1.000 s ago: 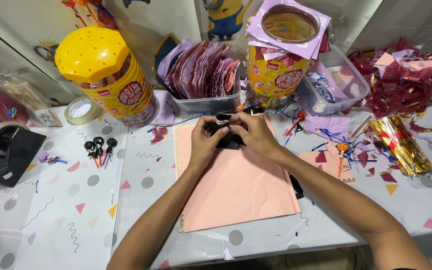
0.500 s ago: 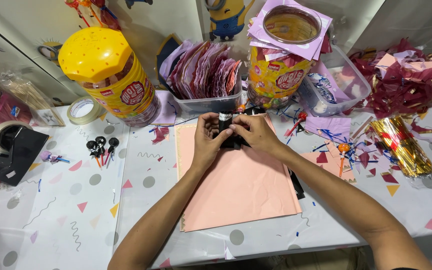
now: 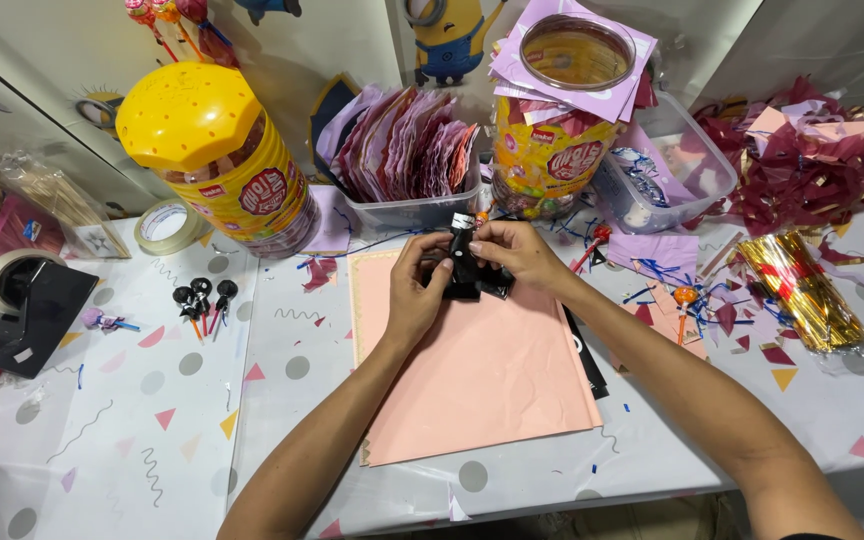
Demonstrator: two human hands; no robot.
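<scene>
The small black crinkled paper wrapper (image 3: 465,272) around what appears to be a lollipop sits pinched between both hands just above the top edge of the large salmon-pink paper sheet (image 3: 472,370), which lies flat on the white patterned counter (image 3: 132,420). The left hand (image 3: 415,290) is closed on the wrapper's left side with its fingers curled around it, and the right hand (image 3: 514,255) clamps the top and right side with thumb and fingertips, so the two hands meet on the one piece. Judging by how things lie, the wrapping is under way but not finished: the black paper is already gathered around the thing, yet its loose skirt flares out below the fingers towards the pink sheet and I see no tie on it. Three small black-wrapped lollipops (image 3: 200,295) with orange sticks lie well left of the pink sheet, seemingly done, while a bare orange lollipop (image 3: 686,297) to the right of the sheet looks unwrapped, so more pieces seem to remain. The wrapper's long axis runs roughly upright in the head view, away from the person, its narrow pale-tipped end pointing towards the clear plastic tub of folded pink and purple papers (image 3: 407,160) beyond the sheet, its wider end towards the person. Whether a stick sticks out below, I cannot tell.
</scene>
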